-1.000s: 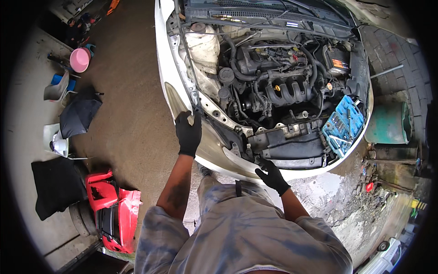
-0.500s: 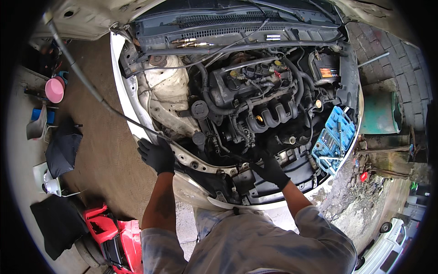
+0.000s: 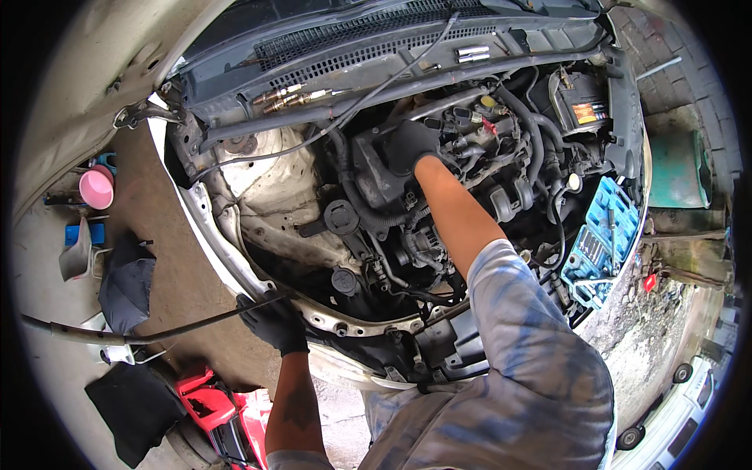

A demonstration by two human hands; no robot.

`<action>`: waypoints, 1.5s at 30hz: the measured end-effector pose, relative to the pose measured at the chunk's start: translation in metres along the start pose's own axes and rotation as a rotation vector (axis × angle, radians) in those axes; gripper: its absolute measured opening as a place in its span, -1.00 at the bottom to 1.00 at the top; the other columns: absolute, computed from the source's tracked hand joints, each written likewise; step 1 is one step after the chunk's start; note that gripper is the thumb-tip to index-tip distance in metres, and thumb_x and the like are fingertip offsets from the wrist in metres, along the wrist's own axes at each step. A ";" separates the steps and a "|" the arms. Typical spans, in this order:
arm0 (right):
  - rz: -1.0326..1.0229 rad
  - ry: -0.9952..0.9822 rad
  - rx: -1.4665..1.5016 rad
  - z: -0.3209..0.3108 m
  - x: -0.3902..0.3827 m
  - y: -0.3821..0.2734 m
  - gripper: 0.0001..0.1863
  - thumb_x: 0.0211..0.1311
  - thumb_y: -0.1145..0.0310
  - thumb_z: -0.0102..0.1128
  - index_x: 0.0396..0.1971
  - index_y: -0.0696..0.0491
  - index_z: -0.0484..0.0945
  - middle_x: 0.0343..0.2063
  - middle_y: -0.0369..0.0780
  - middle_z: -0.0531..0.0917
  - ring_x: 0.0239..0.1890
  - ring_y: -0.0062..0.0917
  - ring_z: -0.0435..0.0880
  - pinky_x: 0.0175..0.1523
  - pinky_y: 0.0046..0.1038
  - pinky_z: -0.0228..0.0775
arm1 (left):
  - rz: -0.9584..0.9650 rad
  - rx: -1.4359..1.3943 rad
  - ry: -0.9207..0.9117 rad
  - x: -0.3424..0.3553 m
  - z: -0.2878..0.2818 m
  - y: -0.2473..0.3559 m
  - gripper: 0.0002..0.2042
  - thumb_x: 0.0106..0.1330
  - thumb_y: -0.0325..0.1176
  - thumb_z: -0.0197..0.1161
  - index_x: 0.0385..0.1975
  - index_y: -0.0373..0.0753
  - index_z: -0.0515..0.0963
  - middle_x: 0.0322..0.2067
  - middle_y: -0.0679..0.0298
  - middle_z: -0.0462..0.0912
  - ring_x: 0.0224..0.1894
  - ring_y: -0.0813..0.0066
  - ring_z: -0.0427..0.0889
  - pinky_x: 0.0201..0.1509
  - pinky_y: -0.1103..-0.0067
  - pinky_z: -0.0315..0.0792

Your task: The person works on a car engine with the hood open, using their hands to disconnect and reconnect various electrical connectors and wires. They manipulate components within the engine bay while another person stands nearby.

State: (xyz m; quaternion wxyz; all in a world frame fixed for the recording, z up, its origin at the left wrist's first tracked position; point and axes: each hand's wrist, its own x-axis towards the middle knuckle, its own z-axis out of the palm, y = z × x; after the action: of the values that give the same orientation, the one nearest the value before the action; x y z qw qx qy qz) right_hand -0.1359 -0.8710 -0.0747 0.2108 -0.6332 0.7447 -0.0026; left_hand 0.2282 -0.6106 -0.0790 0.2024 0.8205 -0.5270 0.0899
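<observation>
Right hand over the engine, left hand left of it; I cannot tell either grip. Right of it: battery, orange label.

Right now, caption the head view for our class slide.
Gloved right hand over the engine, left hand at the white fender, open blue tool case nearby.

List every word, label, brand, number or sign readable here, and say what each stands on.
Nothing can be quoted reliably.
Battery: an orange-and-black label carries printing, too small to read surely.
Engine: no lettering can be made out.
Open blue tool case: any markings are too small to read.
White vehicle at lower right: any markings are too small and distorted to read.
</observation>
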 end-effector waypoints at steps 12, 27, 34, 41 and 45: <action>-0.493 0.269 0.013 0.023 0.063 0.062 -0.40 0.25 -0.14 0.25 -0.07 0.16 0.66 -0.35 0.02 0.77 -0.26 -0.04 0.78 -0.20 -0.09 0.61 | 0.037 -0.035 0.044 0.002 0.006 0.002 -0.32 0.39 -0.10 0.30 0.31 -0.53 0.32 0.25 -0.29 0.45 0.33 -0.33 0.37 0.45 -0.02 0.22; -0.237 0.022 1.364 -0.060 -0.053 0.167 -0.48 0.25 0.45 0.28 0.23 0.24 0.52 0.01 -0.14 0.70 0.08 -0.48 0.68 0.17 -0.41 0.53 | 0.077 -0.054 0.045 0.005 0.004 0.010 -0.35 0.45 -0.10 0.24 0.33 -0.52 0.32 0.23 -0.34 0.43 0.33 -0.31 0.35 0.43 0.03 0.23; -0.348 -0.391 1.482 -0.058 -0.122 0.202 -0.28 0.07 0.53 0.39 0.31 0.20 0.42 0.18 -0.13 0.58 0.26 -0.39 0.59 0.35 -0.28 0.49 | 0.039 -0.075 0.012 0.004 -0.001 0.012 -0.34 0.42 -0.07 0.27 0.30 -0.52 0.33 0.25 -0.25 0.46 0.36 -0.29 0.35 0.45 0.02 0.23; -0.584 -0.467 0.640 -0.094 -0.117 0.173 -0.35 -0.13 0.45 0.53 0.11 0.09 0.63 0.02 -0.19 0.66 0.11 -0.42 0.62 0.25 -0.38 0.44 | 0.021 -0.055 0.033 0.005 0.006 0.010 -0.35 0.42 -0.07 0.26 0.29 -0.51 0.35 0.24 -0.25 0.46 0.33 -0.28 0.37 0.43 0.03 0.25; -0.725 -0.566 0.295 -0.120 -0.114 0.170 -0.35 -0.34 0.51 0.42 -0.01 0.00 0.70 -0.05 -0.15 0.68 0.03 -0.21 0.66 0.18 -0.28 0.52 | 0.038 -0.063 0.062 0.004 0.003 0.010 -0.36 0.42 -0.07 0.27 0.27 -0.51 0.37 0.20 -0.28 0.47 0.31 -0.29 0.38 0.41 0.04 0.25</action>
State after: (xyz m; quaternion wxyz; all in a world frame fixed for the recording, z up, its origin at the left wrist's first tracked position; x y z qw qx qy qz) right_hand -0.3214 -0.7612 0.0239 0.4784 -0.7912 0.3809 -0.0089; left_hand 0.2205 -0.6187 -0.0783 0.2427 0.8004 -0.5385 0.1024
